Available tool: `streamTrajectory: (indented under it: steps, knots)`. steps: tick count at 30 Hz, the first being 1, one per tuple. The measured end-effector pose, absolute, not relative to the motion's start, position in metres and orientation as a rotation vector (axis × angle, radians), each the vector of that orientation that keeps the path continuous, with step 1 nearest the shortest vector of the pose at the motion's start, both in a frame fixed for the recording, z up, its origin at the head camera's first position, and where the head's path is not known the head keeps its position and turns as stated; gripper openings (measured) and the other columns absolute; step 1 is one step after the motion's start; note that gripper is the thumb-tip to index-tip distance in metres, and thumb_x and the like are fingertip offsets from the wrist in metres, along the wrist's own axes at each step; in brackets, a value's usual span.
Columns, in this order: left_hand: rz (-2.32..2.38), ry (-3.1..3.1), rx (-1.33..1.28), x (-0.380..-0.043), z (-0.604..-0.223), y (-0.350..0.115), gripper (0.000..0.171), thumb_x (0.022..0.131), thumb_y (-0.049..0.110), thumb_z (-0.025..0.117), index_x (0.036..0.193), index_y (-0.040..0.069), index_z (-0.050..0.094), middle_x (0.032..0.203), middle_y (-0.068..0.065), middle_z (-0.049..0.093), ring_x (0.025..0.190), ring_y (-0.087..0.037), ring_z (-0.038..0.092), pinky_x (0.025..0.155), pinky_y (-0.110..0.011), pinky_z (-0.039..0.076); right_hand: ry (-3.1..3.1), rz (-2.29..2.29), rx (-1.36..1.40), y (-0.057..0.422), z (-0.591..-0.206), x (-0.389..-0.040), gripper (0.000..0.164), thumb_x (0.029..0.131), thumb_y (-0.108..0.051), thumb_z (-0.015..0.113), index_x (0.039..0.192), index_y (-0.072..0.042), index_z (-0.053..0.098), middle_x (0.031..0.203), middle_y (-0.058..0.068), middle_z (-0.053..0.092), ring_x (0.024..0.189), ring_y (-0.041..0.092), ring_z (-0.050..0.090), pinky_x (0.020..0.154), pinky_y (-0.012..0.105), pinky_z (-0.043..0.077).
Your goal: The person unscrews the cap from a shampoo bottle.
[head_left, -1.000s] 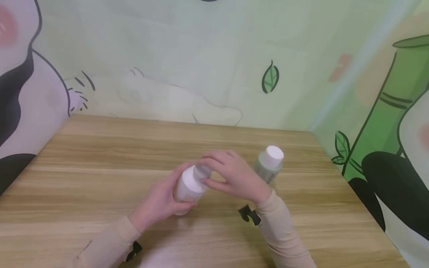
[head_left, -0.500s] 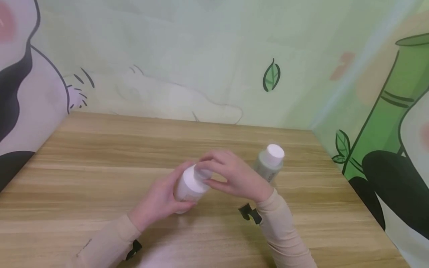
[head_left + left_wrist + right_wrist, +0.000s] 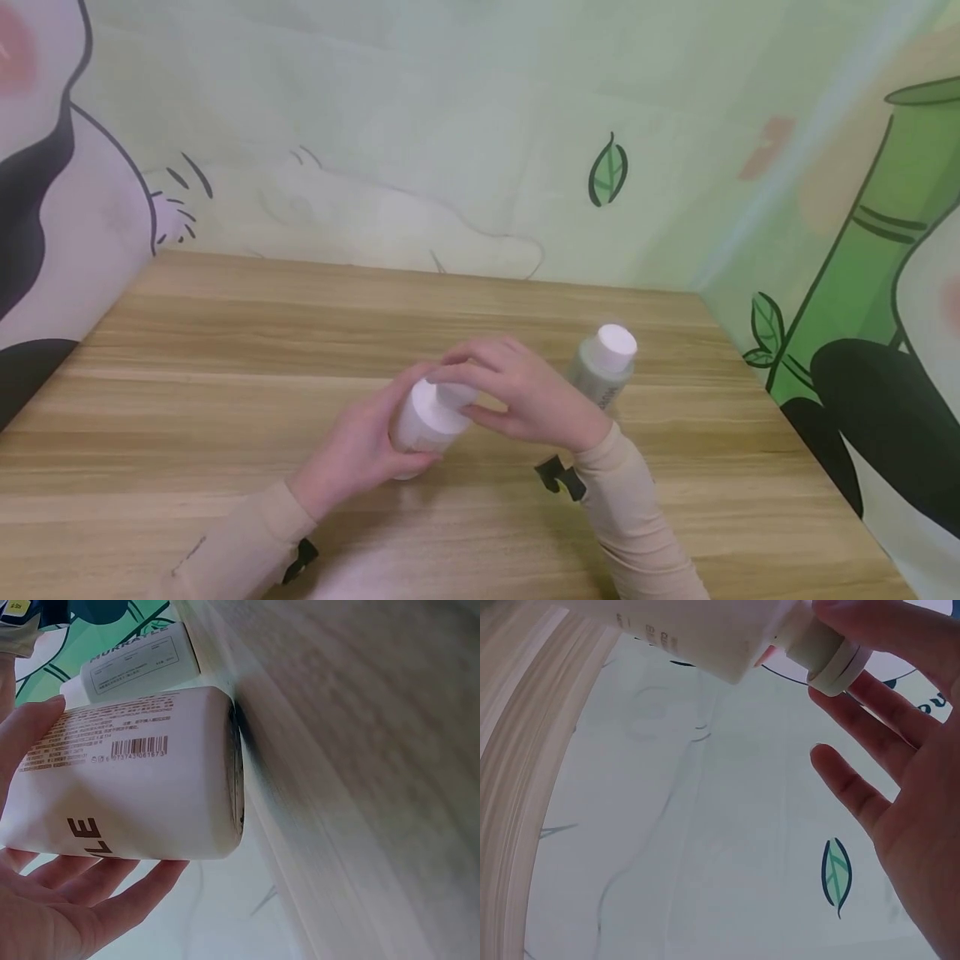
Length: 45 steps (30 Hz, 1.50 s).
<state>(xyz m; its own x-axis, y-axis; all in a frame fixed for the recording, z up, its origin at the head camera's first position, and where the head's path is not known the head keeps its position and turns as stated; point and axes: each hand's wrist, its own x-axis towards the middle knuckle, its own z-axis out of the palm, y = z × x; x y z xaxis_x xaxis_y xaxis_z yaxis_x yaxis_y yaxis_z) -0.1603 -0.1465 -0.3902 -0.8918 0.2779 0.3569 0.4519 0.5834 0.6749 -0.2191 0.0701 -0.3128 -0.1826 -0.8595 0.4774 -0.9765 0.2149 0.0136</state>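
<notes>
My left hand (image 3: 356, 450) grips a white bottle (image 3: 422, 427) round its body, above the tabletop. In the head view the bottle leans to the right. The left wrist view shows brown print and a barcode on the bottle's side (image 3: 135, 780), with the thumb on one side and several fingers on the other. My right hand (image 3: 528, 396) pinches the bottle's cap (image 3: 832, 664) between thumb and fingers. The cap sits at the neck end, and the fingers partly hide it in the head view.
A second bottle (image 3: 600, 375), pale grey-green with a white cap and dark lettering, stands on the wooden table (image 3: 247, 333) just beyond my right wrist. A wall (image 3: 375, 133) painted with a panda, leaves and bamboo borders the table's back and sides.
The right fingers have shifted slightly over the cap, the index finger reaching a little further left and lower. The left hand still holds the bottle in nearly the same place.
</notes>
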Motion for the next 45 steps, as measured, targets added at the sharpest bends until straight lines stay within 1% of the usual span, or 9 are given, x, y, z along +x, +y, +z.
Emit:
streamTrajectory:
  steps: [4, 7, 10, 16, 21, 26, 33, 42, 45]
  knots:
    - [-1.228, -2.607, -0.6, -0.1606, -0.3911, -0.1463, 0.098, 0.066, 0.017, 0.088, 0.146, 0.03, 0.034, 0.121, -0.013, 0.066, 0.103, -0.031, 0.065, 0.084, -0.051, 0.055, -2.12, 0.423, 1.704, 0.0708, -0.3145, -0.2198, 0.048, 0.083, -0.019, 0.075, 0.128, -0.013, 0.059, 0.122, 0.008, 0.063, 0.113, 0.021, 0.059, 0.096, 0.037, 0.049]
    - [-1.231, -2.607, -0.599, -0.1608, -0.3915, -0.1458, 0.098, 0.066, 0.017, 0.088, 0.146, 0.03, 0.034, 0.12, -0.012, 0.066, 0.102, -0.03, 0.065, 0.084, -0.05, 0.055, -2.127, 0.438, 1.683, 0.0716, -0.3156, -0.2209, 0.05, 0.083, -0.024, 0.075, 0.129, -0.012, 0.058, 0.123, 0.007, 0.063, 0.113, 0.021, 0.059, 0.096, 0.037, 0.049]
    - [-1.22, -2.6, -0.605, -0.1611, -0.3918, -0.1452, 0.098, 0.065, 0.018, 0.088, 0.147, 0.029, 0.034, 0.12, -0.012, 0.066, 0.101, -0.029, 0.065, 0.084, -0.049, 0.055, -2.16, 0.431, 1.603, 0.0725, -0.316, -0.2207, 0.047, 0.083, -0.029, 0.074, 0.125, -0.012, 0.061, 0.121, 0.005, 0.065, 0.111, 0.018, 0.06, 0.093, 0.034, 0.049]
    - [-1.189, -2.61, -0.596, -0.1612, -0.3919, -0.144, 0.098, 0.064, 0.019, 0.089, 0.146, 0.028, 0.035, 0.118, -0.013, 0.067, 0.099, -0.029, 0.066, 0.082, -0.047, 0.055, -2.219, 0.392, 1.465, 0.0731, -0.3155, -0.2192, 0.036, 0.084, -0.035, 0.072, 0.113, -0.014, 0.067, 0.106, -0.003, 0.069, 0.098, 0.013, 0.062, 0.084, 0.03, 0.046]
    - [-1.179, -2.612, -0.601, -0.161, -0.3918, -0.1434, 0.098, 0.064, 0.019, 0.089, 0.146, 0.025, 0.035, 0.119, -0.014, 0.066, 0.101, -0.03, 0.066, 0.083, -0.048, 0.056, -2.217, 0.412, 1.495, 0.0739, -0.3138, -0.2185, 0.033, 0.084, -0.032, 0.073, 0.111, -0.014, 0.067, 0.106, -0.001, 0.069, 0.1, 0.014, 0.062, 0.085, 0.031, 0.046]
    - [-1.184, -2.602, -0.617, -0.1608, -0.391, -0.1436, 0.097, 0.064, 0.018, 0.089, 0.145, 0.024, 0.036, 0.121, -0.013, 0.066, 0.103, -0.031, 0.065, 0.085, -0.05, 0.055, -2.225, 0.473, 1.584, 0.0765, -0.3111, -0.2182, 0.032, 0.084, -0.025, 0.073, 0.113, -0.013, 0.066, 0.112, 0.002, 0.067, 0.106, 0.017, 0.061, 0.093, 0.034, 0.048]
    - [-1.213, -2.59, -0.615, -0.1606, -0.3906, -0.1457, 0.097, 0.064, 0.017, 0.089, 0.145, 0.025, 0.036, 0.12, -0.014, 0.066, 0.101, -0.03, 0.065, 0.083, -0.048, 0.056, -2.172, 0.483, 1.755, 0.0738, -0.3095, -0.2212, 0.032, 0.088, -0.017, 0.068, 0.118, -0.009, 0.061, 0.118, 0.007, 0.064, 0.111, 0.02, 0.058, 0.098, 0.034, 0.047]
    - [-1.218, -2.609, -0.588, -0.1615, -0.3911, -0.1472, 0.095, 0.066, 0.018, 0.088, 0.145, 0.026, 0.036, 0.119, -0.014, 0.066, 0.102, -0.03, 0.065, 0.083, -0.048, 0.055, -2.214, 0.471, 1.768, 0.0744, -0.3117, -0.2221, 0.031, 0.089, -0.012, 0.066, 0.119, -0.011, 0.06, 0.125, 0.005, 0.062, 0.116, 0.02, 0.057, 0.101, 0.036, 0.045]
    - [-1.213, -2.607, -0.589, -0.1618, -0.3915, -0.1474, 0.095, 0.066, 0.019, 0.088, 0.145, 0.026, 0.036, 0.118, -0.013, 0.067, 0.1, -0.029, 0.065, 0.082, -0.047, 0.055, -2.225, 0.461, 1.755, 0.075, -0.3116, -0.2218, 0.034, 0.088, -0.017, 0.068, 0.121, -0.012, 0.06, 0.127, 0.006, 0.062, 0.119, 0.02, 0.056, 0.102, 0.036, 0.045]
